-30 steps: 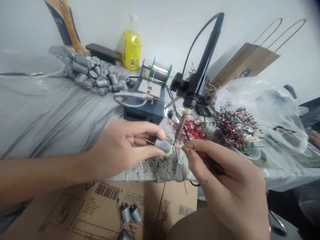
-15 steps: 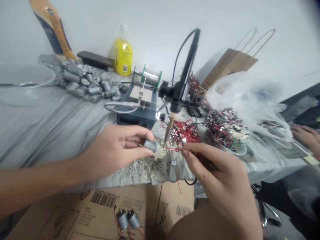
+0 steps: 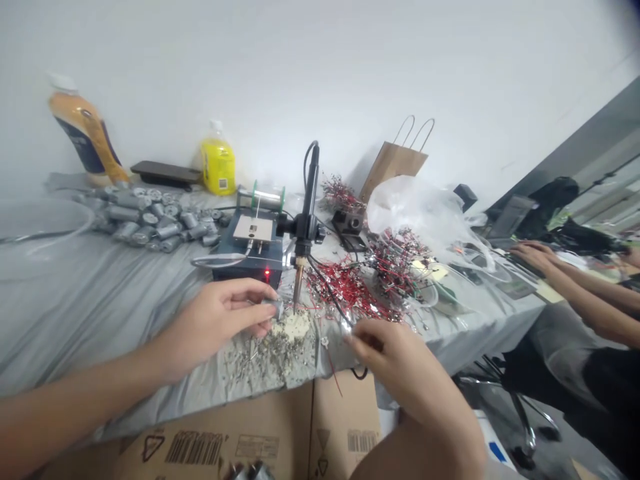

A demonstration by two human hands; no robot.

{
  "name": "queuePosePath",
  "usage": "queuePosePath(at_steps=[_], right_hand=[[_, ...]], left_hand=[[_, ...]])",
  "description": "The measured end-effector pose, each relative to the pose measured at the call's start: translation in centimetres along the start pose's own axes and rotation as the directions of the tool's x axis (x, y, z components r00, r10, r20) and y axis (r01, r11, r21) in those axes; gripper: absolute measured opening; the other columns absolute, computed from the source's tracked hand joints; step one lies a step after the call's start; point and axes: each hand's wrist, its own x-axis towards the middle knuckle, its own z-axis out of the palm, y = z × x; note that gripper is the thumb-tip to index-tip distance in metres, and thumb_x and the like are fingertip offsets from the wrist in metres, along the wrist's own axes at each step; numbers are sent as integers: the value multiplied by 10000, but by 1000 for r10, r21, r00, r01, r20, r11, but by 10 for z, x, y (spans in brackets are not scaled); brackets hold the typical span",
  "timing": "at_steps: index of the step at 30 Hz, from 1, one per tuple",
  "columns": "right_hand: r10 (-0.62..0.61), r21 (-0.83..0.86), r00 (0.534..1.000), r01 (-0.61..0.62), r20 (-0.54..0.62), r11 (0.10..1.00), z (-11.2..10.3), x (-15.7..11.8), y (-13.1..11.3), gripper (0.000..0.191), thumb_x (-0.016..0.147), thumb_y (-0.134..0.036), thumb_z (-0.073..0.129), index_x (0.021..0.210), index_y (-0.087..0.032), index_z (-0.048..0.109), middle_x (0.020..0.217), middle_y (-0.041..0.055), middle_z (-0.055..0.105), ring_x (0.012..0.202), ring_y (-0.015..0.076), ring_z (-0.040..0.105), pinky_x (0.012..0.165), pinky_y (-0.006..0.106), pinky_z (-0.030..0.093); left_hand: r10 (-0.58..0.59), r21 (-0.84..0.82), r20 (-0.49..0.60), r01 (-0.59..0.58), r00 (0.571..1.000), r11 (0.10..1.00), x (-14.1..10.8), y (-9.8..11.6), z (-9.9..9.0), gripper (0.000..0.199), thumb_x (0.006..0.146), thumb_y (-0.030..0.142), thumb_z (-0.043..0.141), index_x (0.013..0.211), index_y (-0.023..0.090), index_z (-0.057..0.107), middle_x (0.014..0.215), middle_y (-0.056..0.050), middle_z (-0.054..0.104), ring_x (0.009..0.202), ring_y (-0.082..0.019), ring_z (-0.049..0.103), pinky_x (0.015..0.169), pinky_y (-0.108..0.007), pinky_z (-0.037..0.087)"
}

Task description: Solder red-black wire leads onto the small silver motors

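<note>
My left hand (image 3: 235, 310) is closed around a small silver motor (image 3: 273, 307), most of it hidden by my fingers. Just right of the motor, a soldering iron (image 3: 299, 283) points tip-down in its stand. My right hand (image 3: 383, 343) has thumb and forefinger pinched together, right of the iron; what is between them is too blurred to make out. Behind that hand lies a heap of red wires (image 3: 340, 287) with small metal ends. Solder crumbs and clippings (image 3: 280, 353) cover the sheet below the iron tip.
Many silver motors (image 3: 150, 217) are piled at the left, by a yellow bottle (image 3: 219, 163). A blue solder feeder (image 3: 250, 257) shows a red light. A cardboard box (image 3: 270, 427) stands below the table edge. Another person's hands (image 3: 540, 257) rest farther right.
The camera view has shifted, showing more of the right side. My right hand has drawn away from the iron tip; the red wire it held is no longer distinguishable. The left hand still holds the motor.
</note>
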Motion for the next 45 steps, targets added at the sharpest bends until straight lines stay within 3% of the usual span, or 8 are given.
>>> queuePosePath(at_steps=[6,14,20,25,30,35,41,45], right_hand=[[19,-127,998,-12,52,992,23,12,-11,212,838,-210,704,627,-228,710,587,-8,656,549,132,464,568,316,224],[-20,-152,997,30,73,988,23,12,-12,211,788,-100,605,615,-214,646,572,-22,572,546,114,345,580,327,208],[-10,-53,1000,10,-3,999,5,8,-16,162,825,-199,576,684,-239,507,605,-36,528,570,123,421,547,289,281],[-55,187,987,84,-152,979,-7,5,-10,255,950,-396,508,745,-246,532,651,-37,538,604,131,496,547,266,372],[24,210,955,40,-294,977,-1,16,-4,240,921,-404,519,739,-247,521,640,-52,494,597,124,451,554,277,325],[103,175,905,-32,-412,984,7,25,-3,216,883,-355,534,710,-246,464,633,-47,485,617,132,426,601,305,285],[190,212,853,-96,-487,973,17,28,-8,173,905,-345,624,801,-246,721,732,-9,727,651,150,595,656,312,363],[305,292,670,-137,-677,947,10,17,-2,304,980,-482,606,940,-239,784,757,15,723,677,177,622,675,328,444]], left_hand=[[-91,-240,-21,83,996,967,2,5,5,386,802,421,1043,1029,167,863,1001,-84,792,833,-195,771,794,-278,698],[-139,-378,75,157,987,912,1,10,6,405,757,262,1080,1083,177,857,948,-55,797,842,-145,755,767,-181,653],[-109,-318,58,122,992,940,-1,12,9,380,774,298,1065,1056,167,848,851,-33,769,746,-142,728,653,-184,619],[-69,-203,25,73,997,976,1,7,8,403,789,360,1032,1079,169,827,842,-45,773,742,-176,732,640,-229,626],[-14,-96,-62,8,998,995,3,0,4,447,803,444,1012,1113,188,816,807,-42,764,712,-189,722,637,-247,620],[-3,-10,-94,2,996,1000,2,-6,-3,450,843,486,986,1161,214,819,822,-31,767,726,-193,722,667,-250,618],[-31,72,-89,37,996,997,3,-11,-6,480,870,534,933,1207,217,805,809,-19,755,719,-185,710,667,-243,602],[-28,133,-113,43,993,990,5,-11,-6,537,808,586,913,1198,228,820,838,-35,785,707,-202,747,656,-261,626]])
